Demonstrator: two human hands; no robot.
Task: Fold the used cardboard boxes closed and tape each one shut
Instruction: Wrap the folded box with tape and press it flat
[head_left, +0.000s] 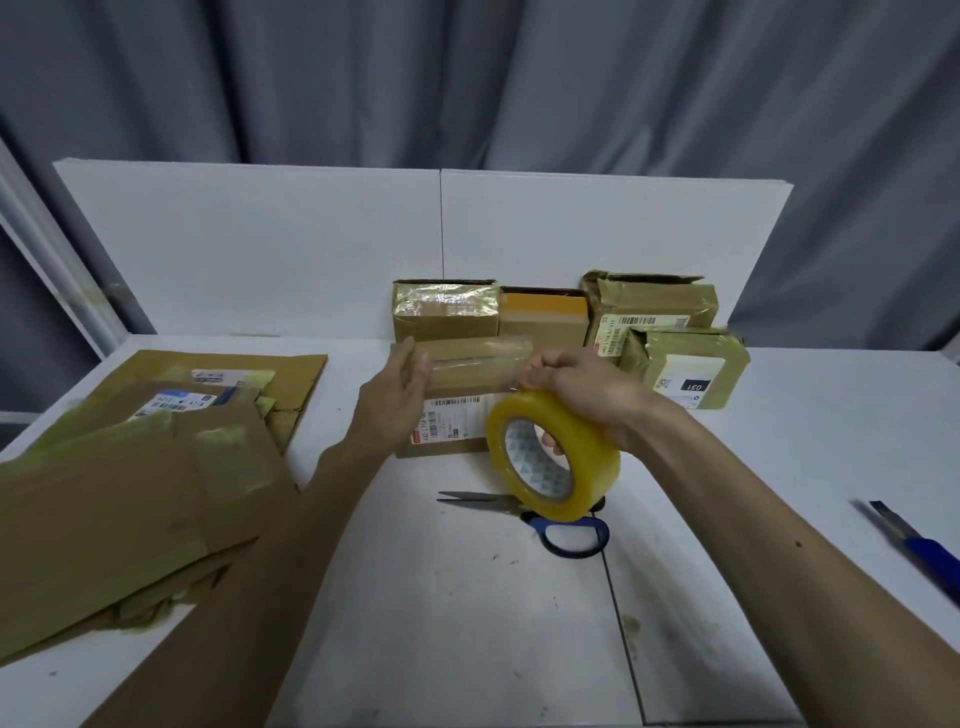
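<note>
Taping step: box (467, 400) at centre of worktop (467, 623), strip (480, 358) drawn across its top; left hand (397, 395), fingers straight, at its left end; right hand (576, 389) grasping tape roll (553, 454) at its right end; next probably needs the nearby scissors (524, 512) to cut.

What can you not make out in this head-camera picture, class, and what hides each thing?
Head view:
Scissors: pivot hidden behind the tape roll that the right hand grips.
Utility knife: handle end cut off by the right edge.
Box label: print too small.
Left hand: blurred; contact with the box unclear.
Flattened cardboard: cut off by the left edge.
</note>
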